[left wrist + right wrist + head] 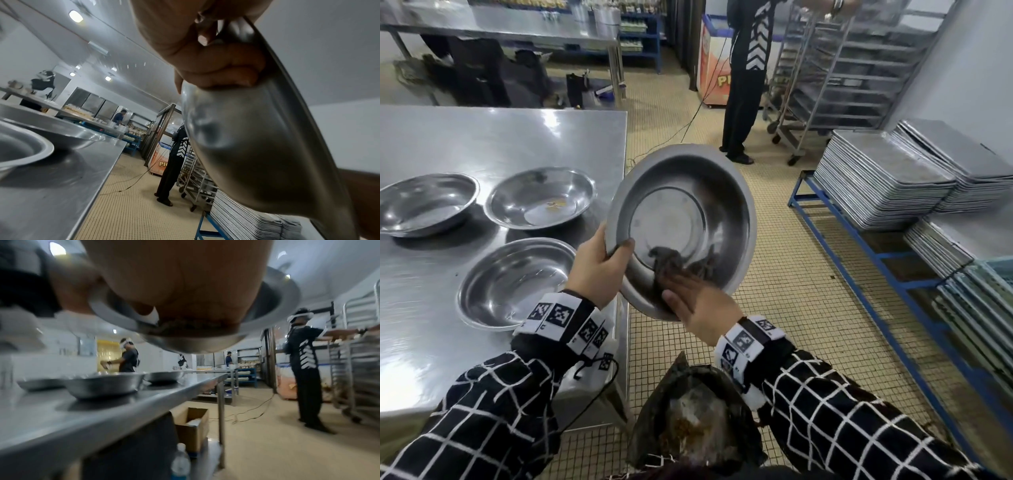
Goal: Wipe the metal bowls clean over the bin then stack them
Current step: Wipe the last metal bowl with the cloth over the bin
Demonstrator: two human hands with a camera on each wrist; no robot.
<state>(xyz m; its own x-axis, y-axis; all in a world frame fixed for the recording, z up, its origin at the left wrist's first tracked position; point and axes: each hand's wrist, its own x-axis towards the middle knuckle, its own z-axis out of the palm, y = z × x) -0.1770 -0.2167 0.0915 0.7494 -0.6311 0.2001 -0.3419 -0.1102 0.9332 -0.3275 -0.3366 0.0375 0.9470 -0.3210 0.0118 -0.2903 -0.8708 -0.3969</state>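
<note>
Steel table (482, 137), smooth and reflective, bears three round bowls (517, 281). Your left hand (599, 263) grips the rim of a tilted bowl (688, 212) above the bin (688, 428); your right hand (698, 308), fingers flat, presses a dark cloth (671, 263) inside.

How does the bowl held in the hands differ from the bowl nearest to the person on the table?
The held bowl is tilted steeply in the air above the bin; the nearest table bowl rests upright on the steel table. The held bowl has a dark cloth inside; the table bowl has none. Both are round metal bowls.
</note>
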